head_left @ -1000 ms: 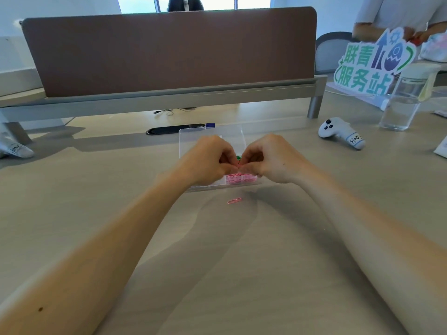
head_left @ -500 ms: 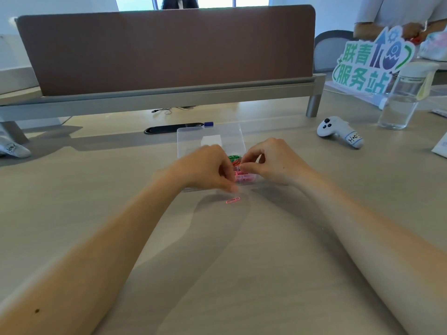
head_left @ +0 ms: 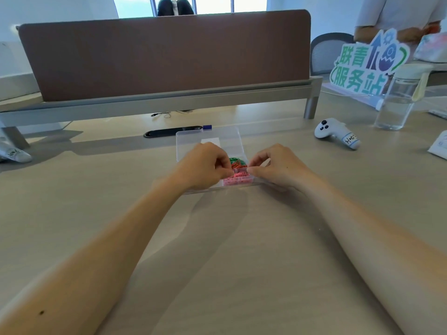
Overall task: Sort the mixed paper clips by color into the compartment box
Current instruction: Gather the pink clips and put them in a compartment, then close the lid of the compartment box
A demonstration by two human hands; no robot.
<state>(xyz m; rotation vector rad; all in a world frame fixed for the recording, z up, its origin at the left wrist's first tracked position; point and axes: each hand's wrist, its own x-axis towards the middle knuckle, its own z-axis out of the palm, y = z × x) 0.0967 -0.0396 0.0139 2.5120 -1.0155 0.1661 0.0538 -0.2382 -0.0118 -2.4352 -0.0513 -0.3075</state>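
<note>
The loose pink clip has left the table (head_left: 217, 238); your left hand (head_left: 203, 166) is back over the compartment box (head_left: 208, 141). It and your right hand (head_left: 275, 165) pinch, fingers curled, on what I cannot tell. Pink paper clips (head_left: 238, 181) lie just under your left fingertips (head_left: 220, 168), mixed green and red clips (head_left: 238, 162) just beyond: a late release could mix them.

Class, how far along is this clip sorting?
Done: pink clips lie together in a near cell of the compartment box. In hand: left hand and right hand pinch above it; what they hold is unclear. Left: green and red clips lie mixed behind.
</note>
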